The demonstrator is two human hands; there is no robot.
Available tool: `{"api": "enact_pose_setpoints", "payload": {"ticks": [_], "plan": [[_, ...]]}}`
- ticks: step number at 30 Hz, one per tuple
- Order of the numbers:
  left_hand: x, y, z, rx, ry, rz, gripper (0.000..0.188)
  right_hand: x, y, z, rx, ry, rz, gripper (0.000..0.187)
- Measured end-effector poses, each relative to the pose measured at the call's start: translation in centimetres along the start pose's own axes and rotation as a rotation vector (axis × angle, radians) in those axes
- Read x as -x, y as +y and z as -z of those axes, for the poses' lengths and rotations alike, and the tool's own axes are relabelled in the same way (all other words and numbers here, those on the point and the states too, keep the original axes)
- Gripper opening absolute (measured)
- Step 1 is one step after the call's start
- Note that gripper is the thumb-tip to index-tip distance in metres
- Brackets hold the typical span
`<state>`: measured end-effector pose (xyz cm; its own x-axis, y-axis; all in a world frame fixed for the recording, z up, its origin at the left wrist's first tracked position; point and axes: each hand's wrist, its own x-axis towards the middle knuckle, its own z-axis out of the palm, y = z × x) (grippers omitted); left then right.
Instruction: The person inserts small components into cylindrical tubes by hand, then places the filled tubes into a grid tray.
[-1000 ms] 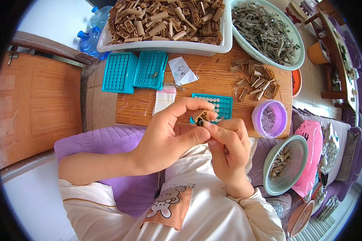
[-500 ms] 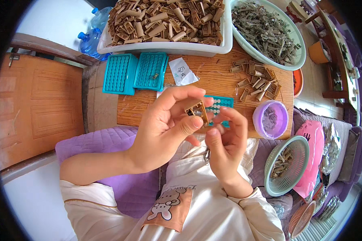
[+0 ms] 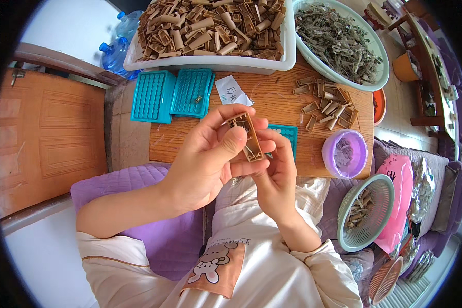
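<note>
Centrally, R hand [image 3: 278, 180] part hidden, grip unclear; L hand [image 3: 203, 161] grips brown casing [image 3: 252, 138]. Wood table [image 3: 274, 100], upper ctr.; door [image 3: 61, 133], far left.

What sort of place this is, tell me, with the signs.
Probably a home living room doubling as a small-parts workspace: a quilted purple seat cover, and a wooden table bearing a white plastic bin heaped with brown casings.

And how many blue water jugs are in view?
2: the nearer jug is left of the white bin, and the farther jug stands just beyond the first. The bin could hide more.
</note>
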<state>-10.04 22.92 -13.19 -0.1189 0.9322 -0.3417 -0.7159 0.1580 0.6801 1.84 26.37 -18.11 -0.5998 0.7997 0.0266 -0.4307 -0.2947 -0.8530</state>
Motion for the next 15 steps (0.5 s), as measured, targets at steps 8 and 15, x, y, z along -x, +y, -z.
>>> {"api": "enact_pose_setpoints", "payload": {"ticks": [8, 15], "plan": [[0.2, -0.7, 0.4, -0.274, -0.063, -0.054, 0.037, -0.4, -0.8, 0.9, -0.083, -0.001, 0.041, 0.040], [0.6, -1.5, 0.7, -0.492, -0.041, -0.097, 0.037, -0.8, -0.5, 0.6, 0.241, 0.027, 0.044, 0.034]]}}
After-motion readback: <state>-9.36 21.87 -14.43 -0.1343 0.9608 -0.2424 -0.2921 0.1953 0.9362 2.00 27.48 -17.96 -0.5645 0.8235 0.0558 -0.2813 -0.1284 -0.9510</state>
